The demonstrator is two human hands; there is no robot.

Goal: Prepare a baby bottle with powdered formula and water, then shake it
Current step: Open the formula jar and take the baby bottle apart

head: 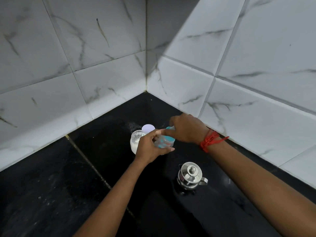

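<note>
While your left hand (150,147) fingers grip the baby bottle (164,141), your right hand (185,130) fingers pinch its teal cap (170,128); next, scoop powder from the open jar (136,141).

The counter (51,194) is black polished stone, glossy with pale specks. The wall tiles (102,65) are smooth white marble-look ceramic. At 5 o'clock from the hands, the small pot (190,176) is shiny steel. The bottle (164,142) seems clear plastic, blurred.
</note>
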